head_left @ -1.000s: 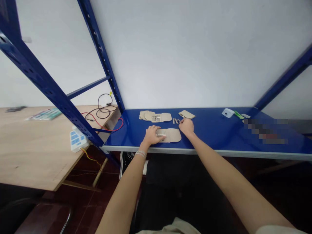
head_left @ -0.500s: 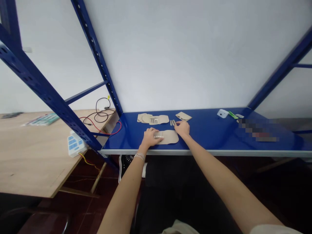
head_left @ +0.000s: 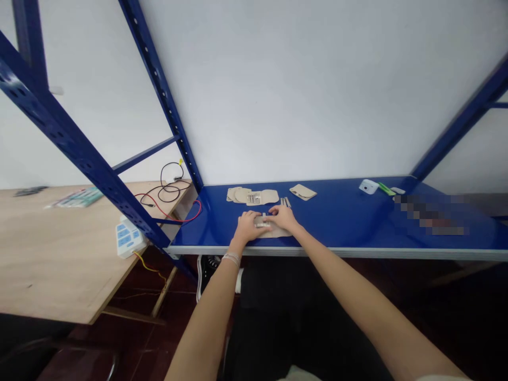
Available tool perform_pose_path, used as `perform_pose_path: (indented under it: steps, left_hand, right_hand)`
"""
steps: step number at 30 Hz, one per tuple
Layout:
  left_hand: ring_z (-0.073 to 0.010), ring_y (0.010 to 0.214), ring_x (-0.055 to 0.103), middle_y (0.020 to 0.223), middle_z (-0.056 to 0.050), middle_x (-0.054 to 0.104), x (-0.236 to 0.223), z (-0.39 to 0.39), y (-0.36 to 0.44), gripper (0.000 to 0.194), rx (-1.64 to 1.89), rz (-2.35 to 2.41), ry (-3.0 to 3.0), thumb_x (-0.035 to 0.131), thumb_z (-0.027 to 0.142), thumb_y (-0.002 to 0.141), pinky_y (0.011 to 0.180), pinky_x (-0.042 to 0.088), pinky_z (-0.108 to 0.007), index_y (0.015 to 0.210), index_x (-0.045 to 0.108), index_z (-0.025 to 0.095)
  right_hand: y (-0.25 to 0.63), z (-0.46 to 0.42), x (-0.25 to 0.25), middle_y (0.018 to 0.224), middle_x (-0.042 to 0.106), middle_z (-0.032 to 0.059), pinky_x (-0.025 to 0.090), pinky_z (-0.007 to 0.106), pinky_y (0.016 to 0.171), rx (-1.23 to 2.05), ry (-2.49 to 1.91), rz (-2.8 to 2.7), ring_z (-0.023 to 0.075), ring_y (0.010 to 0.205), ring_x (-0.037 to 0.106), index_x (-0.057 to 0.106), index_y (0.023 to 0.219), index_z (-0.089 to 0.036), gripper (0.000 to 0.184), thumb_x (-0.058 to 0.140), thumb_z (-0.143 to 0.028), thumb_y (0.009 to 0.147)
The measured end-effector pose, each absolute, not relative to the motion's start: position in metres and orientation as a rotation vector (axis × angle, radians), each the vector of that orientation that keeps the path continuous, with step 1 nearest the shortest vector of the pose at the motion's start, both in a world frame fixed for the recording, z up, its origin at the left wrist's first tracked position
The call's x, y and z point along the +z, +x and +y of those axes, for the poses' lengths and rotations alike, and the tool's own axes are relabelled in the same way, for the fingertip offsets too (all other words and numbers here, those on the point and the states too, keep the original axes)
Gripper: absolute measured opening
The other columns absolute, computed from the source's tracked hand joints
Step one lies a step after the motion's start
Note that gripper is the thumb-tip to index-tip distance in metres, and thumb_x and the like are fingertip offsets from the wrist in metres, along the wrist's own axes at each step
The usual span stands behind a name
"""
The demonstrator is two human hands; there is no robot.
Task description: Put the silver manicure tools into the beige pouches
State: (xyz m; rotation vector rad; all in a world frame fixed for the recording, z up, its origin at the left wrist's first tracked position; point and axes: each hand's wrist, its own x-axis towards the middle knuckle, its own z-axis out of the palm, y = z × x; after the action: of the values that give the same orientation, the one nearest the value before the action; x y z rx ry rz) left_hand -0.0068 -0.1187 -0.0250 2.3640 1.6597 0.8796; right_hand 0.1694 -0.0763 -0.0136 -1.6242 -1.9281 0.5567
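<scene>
The right hand (head_left: pixel 282 218), half a second ago at the short silver metal pieces (head_left: pixel 286 202), is now over the flat, beige, fabric-like case (head_left: pixel 280 233), close to the left hand (head_left: pixel 246 226). Its fingertips are drawn narrow; whether they pinch anything I cannot tell. The left hand keeps holding the case's left end between thumb and spread fingers. The case lies near the front edge of the glossy blue shelf (head_left: pixel 341 219), long axis left to right along that edge, plain flap pointing right.
</scene>
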Motion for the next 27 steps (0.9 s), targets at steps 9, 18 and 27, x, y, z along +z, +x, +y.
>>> perform_pose_path:
  steps: [9, 18, 27]
  left_hand:
    - [-0.0272, 0.106, 0.053, 0.113, -0.007, 0.062, -0.026, -0.119, -0.007, 0.068, 0.900, 1.653, 2.336, 0.072, 0.067, 0.062, 0.090, 0.042, -0.040, 0.113, 0.060, 0.022]
    - [-0.0271, 0.106, 0.052, 0.113, -0.007, 0.060, -0.025, -0.122, -0.008, 0.069, 0.883, 1.625, 2.334, 0.074, 0.067, 0.059, 0.093, 0.041, -0.041, 0.111, 0.063, 0.023]
    - [-0.0268, 0.103, 0.053, 0.110, -0.007, 0.061, -0.026, -0.122, -0.007, 0.066, 0.918, 1.637, 2.354, 0.073, 0.066, 0.061, 0.088, 0.042, -0.039, 0.109, 0.063, 0.022]
  right_hand:
    - [0.170, -0.054, -0.005, 0.086, 0.072, 0.0051, 0.037, 0.032, 0.084, 0.246, -1.810, -2.026, 0.0211, 0.089, 0.063, 0.071, 0.082, -0.019, 0.039, 0.069, -0.056, 0.071]
    - [0.191, -0.041, -0.003, 0.080, 0.070, 0.0076, 0.033, 0.035, 0.085, -0.024, -1.843, -2.015, 0.0215, 0.082, 0.061, 0.066, 0.071, -0.016, 0.041, 0.057, -0.054, 0.083]
    - [0.176, -0.091, -0.008, 0.089, 0.069, 0.0070, 0.038, 0.031, 0.079, 0.172, -1.461, -2.124, 0.0203, 0.085, 0.060, 0.069, 0.085, -0.017, 0.033, 0.054, -0.047, 0.086]
